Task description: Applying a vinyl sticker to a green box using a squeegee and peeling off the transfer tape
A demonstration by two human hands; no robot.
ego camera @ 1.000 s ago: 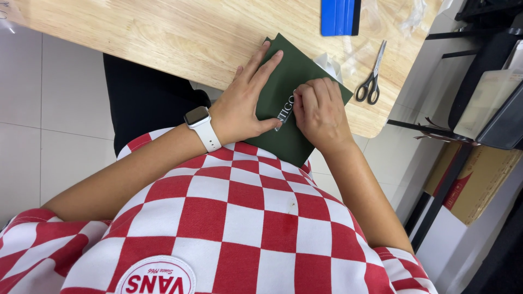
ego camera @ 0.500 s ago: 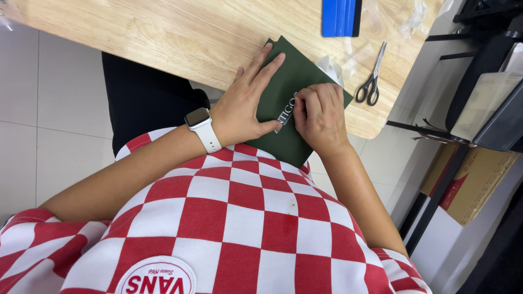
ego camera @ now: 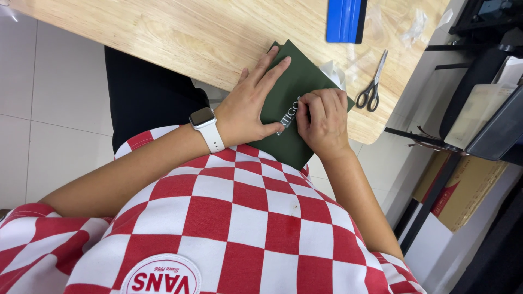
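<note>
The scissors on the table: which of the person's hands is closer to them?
Right. The right hand rests on the dark green card, just beside the scissors without touching them. The left hand presses the card's far side, farther away.

dark green card (ego camera: 305,81), red-white checked shirt (ego camera: 245,218)

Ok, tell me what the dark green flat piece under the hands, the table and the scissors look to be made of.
Dark green flat rectangular sheet: probably card or a thin cover board, matte, with crisp straight edges, lying flat; the left hand presses it and the right hand rests on it. Light wooden table: wood or wood-look laminate, with visible grain and a soft sheen. Grey-handled scissors: shiny metal blades, handles likely plastic.
</note>
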